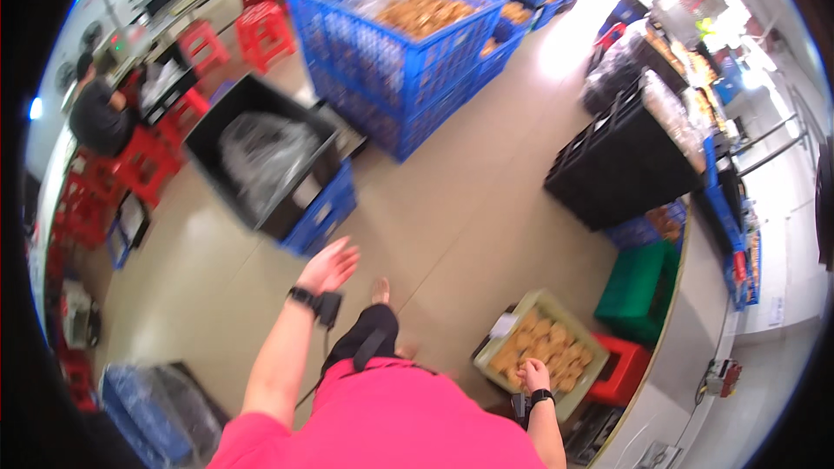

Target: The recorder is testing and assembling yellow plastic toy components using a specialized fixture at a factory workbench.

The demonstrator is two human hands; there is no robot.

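The right hand (534, 375) is nearer, over the beige crate (596, 365); most round brown pieces (556, 343) lie ahead. Its grasp I cannot tell; the left hand (328, 267) is released, well apart.

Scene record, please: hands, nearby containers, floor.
left hand: left hand open, empty, above floor
right hand: right hand over the beige bin; grip unclear
beige bin: beige bin holding round tan pieces
black crate: black crate with clear plastic bag inside
green crate: green crate beyond the bin, to the right
floor: beige tiled floor
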